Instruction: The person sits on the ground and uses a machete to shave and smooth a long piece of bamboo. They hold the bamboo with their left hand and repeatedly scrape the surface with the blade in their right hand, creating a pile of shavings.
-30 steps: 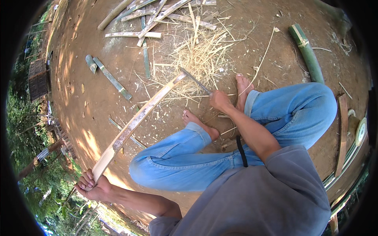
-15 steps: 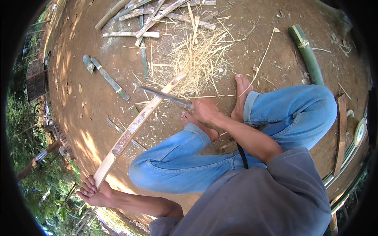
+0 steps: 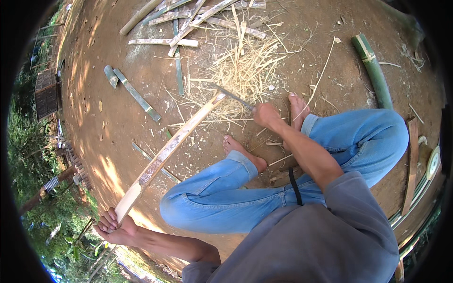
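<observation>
My left hand is closed round the near end of a long split bamboo strip, which slants away from me to the far right. Its near part is pale and freshly shaved, while mottled grey-brown skin shows along the middle. In my right hand is a knife, gripped by a handle that my fingers mostly hide. The dark blade lies across the strip's far end, over a heap of pale shavings. Both my bare feet rest on the ground beside the heap.
Split bamboo pieces lie piled at the far side. Two short green pieces are on the dirt to the left. A thick green bamboo pole lies at the far right, and a brown plank beside my right knee.
The knife has slid away from me along the strip, from partway up it to its far end, as my right arm stretched out. My left hand keeps its hold.
</observation>
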